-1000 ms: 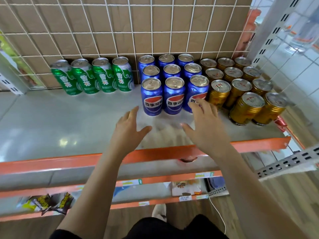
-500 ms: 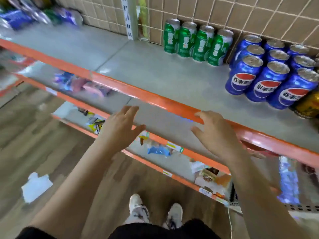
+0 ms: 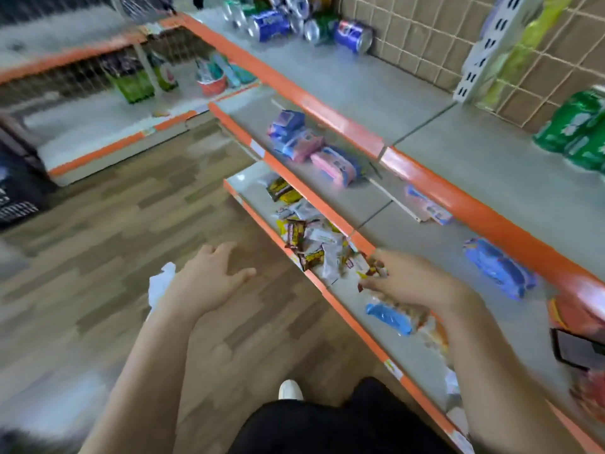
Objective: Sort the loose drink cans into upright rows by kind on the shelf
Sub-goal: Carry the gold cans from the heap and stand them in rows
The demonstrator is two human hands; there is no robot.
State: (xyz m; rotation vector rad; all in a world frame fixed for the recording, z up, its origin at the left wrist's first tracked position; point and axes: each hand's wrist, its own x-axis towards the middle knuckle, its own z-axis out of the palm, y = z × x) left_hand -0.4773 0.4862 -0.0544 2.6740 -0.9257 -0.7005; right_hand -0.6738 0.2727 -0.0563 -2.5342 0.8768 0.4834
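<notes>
Shelf (image 3: 376,83): loose cans (image 3: 271,19) heaped | L hand (image 3: 209,276), R hand (image 3: 415,285): fingers apart, empty

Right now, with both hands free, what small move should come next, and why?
Probably a step left along the top shelf toward the jumbled cans at its far end. They lie on their sides, blue and green mixed, out of reach, and the left hand and right hand hold nothing.
</notes>
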